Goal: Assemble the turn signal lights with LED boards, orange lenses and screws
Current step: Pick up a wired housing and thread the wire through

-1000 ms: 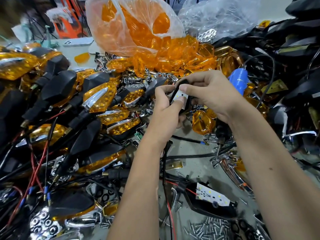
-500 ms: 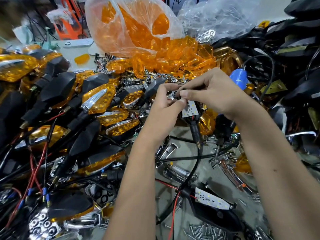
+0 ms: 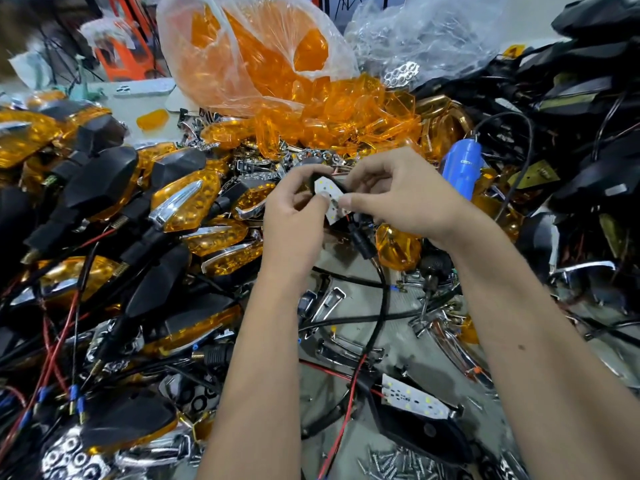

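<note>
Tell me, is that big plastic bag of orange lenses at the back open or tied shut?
Open. The plastic bag gapes at its mouth and loose orange lenses have spilled out in a heap right below it.

Both forearms bare all the way up, no sleeves, gloves, watch or rings; left hand [image 3: 294, 220], right hand [image 3: 398, 199], short nails.

A grey bench [image 3: 221, 455] carries the clutter. Below the grip lie chrome trims [image 3: 325, 303], a black housing with an LED board [image 3: 414, 400] and loose screws [image 3: 391, 462]. Left of the grip lie finished lights [image 3: 180, 202]; beyond it, orange lenses [image 3: 332, 109] spill from a bag [image 3: 252, 50].
</note>
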The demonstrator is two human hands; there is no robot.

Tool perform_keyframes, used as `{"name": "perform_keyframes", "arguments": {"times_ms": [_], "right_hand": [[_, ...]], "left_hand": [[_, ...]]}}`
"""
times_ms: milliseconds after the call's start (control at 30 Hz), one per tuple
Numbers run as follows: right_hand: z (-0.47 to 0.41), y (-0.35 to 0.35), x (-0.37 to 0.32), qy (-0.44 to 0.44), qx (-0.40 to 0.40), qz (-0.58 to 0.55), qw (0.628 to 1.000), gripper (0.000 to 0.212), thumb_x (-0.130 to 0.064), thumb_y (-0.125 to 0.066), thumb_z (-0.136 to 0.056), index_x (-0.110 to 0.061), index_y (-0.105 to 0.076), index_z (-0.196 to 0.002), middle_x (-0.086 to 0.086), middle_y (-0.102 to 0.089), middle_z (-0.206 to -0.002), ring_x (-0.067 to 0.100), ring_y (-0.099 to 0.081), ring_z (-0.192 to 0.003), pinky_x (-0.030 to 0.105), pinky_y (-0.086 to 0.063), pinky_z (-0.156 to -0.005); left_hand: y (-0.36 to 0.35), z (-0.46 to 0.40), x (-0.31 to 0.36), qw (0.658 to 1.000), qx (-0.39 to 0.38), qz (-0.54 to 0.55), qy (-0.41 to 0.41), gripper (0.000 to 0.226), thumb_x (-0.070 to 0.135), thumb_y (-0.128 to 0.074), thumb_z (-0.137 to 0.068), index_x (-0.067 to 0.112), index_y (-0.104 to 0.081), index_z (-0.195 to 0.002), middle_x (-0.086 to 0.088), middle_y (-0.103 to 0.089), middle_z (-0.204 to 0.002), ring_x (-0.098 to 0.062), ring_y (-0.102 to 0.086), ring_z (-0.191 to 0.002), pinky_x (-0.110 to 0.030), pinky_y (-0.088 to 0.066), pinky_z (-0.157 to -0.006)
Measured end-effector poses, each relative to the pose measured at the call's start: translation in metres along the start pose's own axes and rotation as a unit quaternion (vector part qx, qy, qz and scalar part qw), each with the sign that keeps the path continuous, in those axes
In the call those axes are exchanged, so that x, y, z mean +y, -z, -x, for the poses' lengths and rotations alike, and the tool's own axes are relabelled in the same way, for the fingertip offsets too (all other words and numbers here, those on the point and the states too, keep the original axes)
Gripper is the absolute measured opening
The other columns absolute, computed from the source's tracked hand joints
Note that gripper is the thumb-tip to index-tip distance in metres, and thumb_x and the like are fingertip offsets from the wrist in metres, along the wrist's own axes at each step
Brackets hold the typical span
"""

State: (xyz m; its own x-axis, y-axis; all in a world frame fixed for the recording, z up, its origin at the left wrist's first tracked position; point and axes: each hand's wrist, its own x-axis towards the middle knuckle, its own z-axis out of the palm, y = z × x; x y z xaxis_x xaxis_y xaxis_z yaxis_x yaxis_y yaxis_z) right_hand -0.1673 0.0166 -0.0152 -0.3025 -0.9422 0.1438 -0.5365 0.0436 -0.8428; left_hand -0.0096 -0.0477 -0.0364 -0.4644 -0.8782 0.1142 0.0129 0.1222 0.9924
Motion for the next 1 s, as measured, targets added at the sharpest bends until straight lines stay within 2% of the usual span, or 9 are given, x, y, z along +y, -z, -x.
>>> {"name": "perform_keyframes", "arguments": {"times_ms": [100,200,333,500,600,667,767,833,1000], "right_hand": [[0.001,-0.003,0.002,-0.021,-0.027,-0.006,0.999,0.005,-0.022,-0.079,-0.091,-0.018,-0.077,-0.089,0.006,-0.073,-0.08,0.015,-0.07,-0.068,0.038,-0.064,-0.062],[0.002,-0.001,0.001,-0.024,-0.038,-0.019,0.999,0.004,-0.018,-0.077,-0.092,-0.016,-0.08,-0.092,0.007,-0.076,-0.085,0.017,-0.073,-0.071,0.034,-0.063,-0.061],[0.004,0.002,-0.003,-0.01,-0.035,-0.029,0.999,0.008,-0.011,-0.074,-0.093,-0.015,-0.08,-0.092,0.009,-0.077,-0.079,0.026,-0.071,-0.065,0.038,-0.062,-0.061],[0.005,0.007,-0.006,0.003,-0.016,-0.033,0.999,0.011,-0.009,-0.08,-0.088,-0.015,-0.074,-0.081,0.009,-0.074,-0.072,0.021,-0.07,-0.061,0.035,-0.062,-0.062],[0.006,0.008,-0.006,0.01,-0.012,-0.042,0.999,0.01,-0.009,-0.083,-0.085,-0.011,-0.073,-0.084,0.009,-0.074,-0.074,0.024,-0.07,-0.065,0.034,-0.061,-0.065],[0.006,0.007,-0.006,0.016,-0.025,-0.04,0.999,0.011,-0.008,-0.082,-0.086,-0.011,-0.072,-0.09,-0.003,-0.073,-0.072,0.022,-0.067,-0.066,0.032,-0.057,-0.066],[0.007,0.005,-0.008,0.022,-0.047,-0.034,0.998,0.01,-0.01,-0.078,-0.089,-0.013,-0.07,-0.096,-0.009,-0.072,-0.079,0.014,-0.067,-0.07,0.029,-0.055,-0.071],[0.007,0.003,-0.009,0.024,-0.061,-0.022,0.998,0.009,-0.018,-0.077,-0.092,-0.015,-0.071,-0.098,0.003,-0.074,-0.093,0.019,-0.072,-0.08,0.033,-0.057,-0.078],[0.008,0.002,-0.009,0.041,-0.063,-0.015,0.997,0.015,-0.021,-0.077,-0.093,-0.009,-0.068,-0.093,0.021,-0.07,-0.088,0.037,-0.065,-0.077,0.047,-0.052,-0.072]], "left_hand": [[0.0,0.0,-0.001,1.0,0.007,0.02,0.016,0.042,-0.002,-0.054,-0.093,0.034,-0.076,-0.095,-0.002,-0.072,-0.09,-0.038,-0.07,-0.092,-0.07,-0.056,-0.083],[0.002,0.0,-0.001,0.999,0.002,0.038,0.018,0.042,-0.003,-0.057,-0.093,0.033,-0.079,-0.097,-0.004,-0.071,-0.093,-0.046,-0.067,-0.102,-0.069,-0.056,-0.088],[0.004,0.0,0.003,0.996,-0.03,0.076,0.027,0.039,0.0,-0.058,-0.097,0.03,-0.08,-0.109,-0.003,-0.072,-0.101,-0.03,-0.073,-0.092,-0.044,-0.062,-0.07],[0.005,0.001,0.005,0.993,-0.052,0.106,0.029,0.029,0.014,-0.059,-0.1,0.026,-0.079,-0.118,-0.006,-0.072,-0.12,-0.028,-0.072,-0.104,-0.041,-0.061,-0.07],[0.006,0.001,0.006,0.995,-0.027,0.095,0.017,0.026,0.013,-0.06,-0.103,0.024,-0.081,-0.11,-0.002,-0.077,-0.106,-0.021,-0.074,-0.09,-0.037,-0.061,-0.063],[0.006,0.0,0.004,0.997,-0.004,0.081,-0.001,0.028,0.008,-0.06,-0.101,0.024,-0.083,-0.102,-0.002,-0.078,-0.097,-0.021,-0.072,-0.085,-0.045,-0.063,-0.064],[0.005,-0.002,0.002,0.997,0.023,0.066,-0.035,0.026,0.007,-0.064,-0.097,0.024,-0.084,-0.098,-0.01,-0.078,-0.098,-0.042,-0.069,-0.092,-0.068,-0.057,-0.086],[0.006,-0.002,0.002,0.996,0.033,0.073,-0.044,0.021,0.009,-0.066,-0.094,0.019,-0.083,-0.102,-0.009,-0.079,-0.101,-0.044,-0.07,-0.101,-0.067,-0.057,-0.088],[0.008,-0.002,0.002,0.996,0.029,0.071,-0.046,0.018,0.006,-0.069,-0.095,0.013,-0.082,-0.105,-0.009,-0.08,-0.101,-0.033,-0.075,-0.098,-0.062,-0.06,-0.086]]}}
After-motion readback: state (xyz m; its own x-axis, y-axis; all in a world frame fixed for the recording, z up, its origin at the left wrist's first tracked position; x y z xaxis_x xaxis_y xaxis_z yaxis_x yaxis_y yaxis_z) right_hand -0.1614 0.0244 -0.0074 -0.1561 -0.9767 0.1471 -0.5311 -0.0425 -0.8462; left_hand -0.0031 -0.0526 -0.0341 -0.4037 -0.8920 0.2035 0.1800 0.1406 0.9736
